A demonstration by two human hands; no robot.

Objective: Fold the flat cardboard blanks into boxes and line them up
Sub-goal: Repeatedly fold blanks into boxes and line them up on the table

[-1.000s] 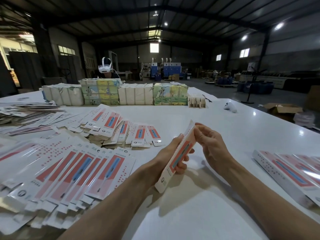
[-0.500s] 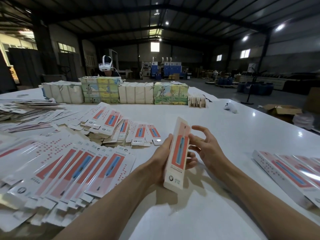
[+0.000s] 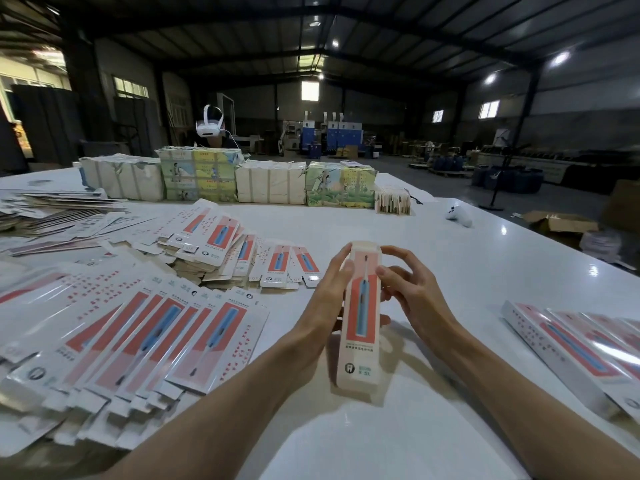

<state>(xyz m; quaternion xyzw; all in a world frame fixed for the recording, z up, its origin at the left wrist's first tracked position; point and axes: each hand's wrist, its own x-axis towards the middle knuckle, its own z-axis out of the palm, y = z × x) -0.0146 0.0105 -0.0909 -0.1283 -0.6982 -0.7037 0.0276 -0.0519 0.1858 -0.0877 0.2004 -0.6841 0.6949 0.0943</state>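
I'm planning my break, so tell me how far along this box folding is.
Early, I'd say. Done: a row of folded boxes lies side by side at the right edge of the table. In hand: one box, opened into shape, gripped by the left hand while the right hand pinches its upper end. Left: many flat blanks fanned out on the left, plus a second heap farther back.

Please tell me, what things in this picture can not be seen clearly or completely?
1. Head view: the back of the box and part of the left hand, hidden by the box itself.
2. Head view: whether the right hand pinches the box or only touches it; its curled fingers overlap.
3. Head view: the row of folded boxes, cut off by the right edge.
4. Head view: the small print on the box, too small to read.
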